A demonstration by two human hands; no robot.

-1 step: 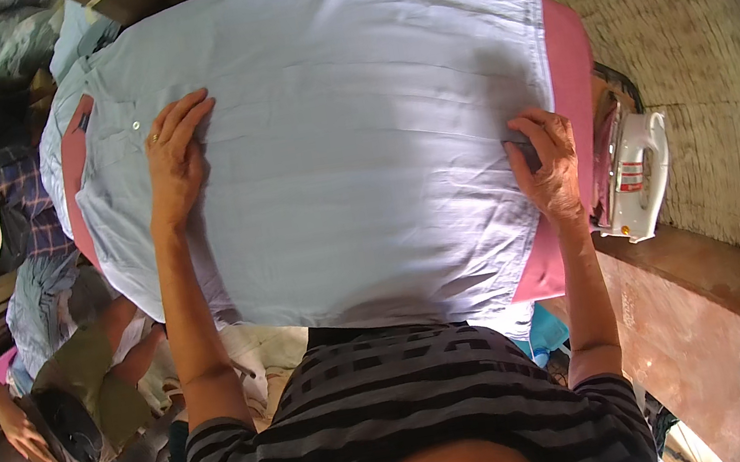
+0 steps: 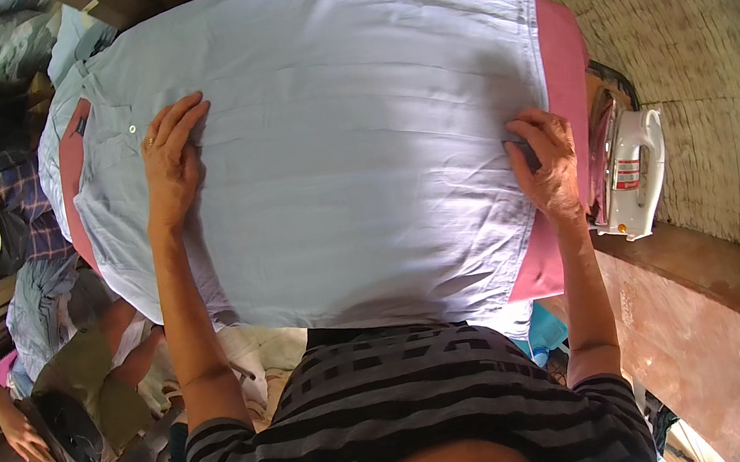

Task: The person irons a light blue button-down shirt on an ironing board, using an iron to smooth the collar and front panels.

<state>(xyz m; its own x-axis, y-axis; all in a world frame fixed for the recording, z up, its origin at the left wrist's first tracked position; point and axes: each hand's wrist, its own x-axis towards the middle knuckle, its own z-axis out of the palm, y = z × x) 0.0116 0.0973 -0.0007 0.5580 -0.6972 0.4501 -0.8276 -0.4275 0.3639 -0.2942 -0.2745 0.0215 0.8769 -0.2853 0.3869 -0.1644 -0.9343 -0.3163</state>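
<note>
Shirt (image 2: 350,166): is leaving room between left hand (image 2: 172,161) and right hand (image 2: 550,159)
Iron (image 2: 637,174): is blocking passage beyond board (image 2: 563,55)
Striped top (image 2: 404,385): is crowding the near side

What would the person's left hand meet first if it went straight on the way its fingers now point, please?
Most likely just more of the light-blue shirt, spread ahead of the left hand; no separate object shows on the cloth in that line, though depth is hard to judge.
</note>
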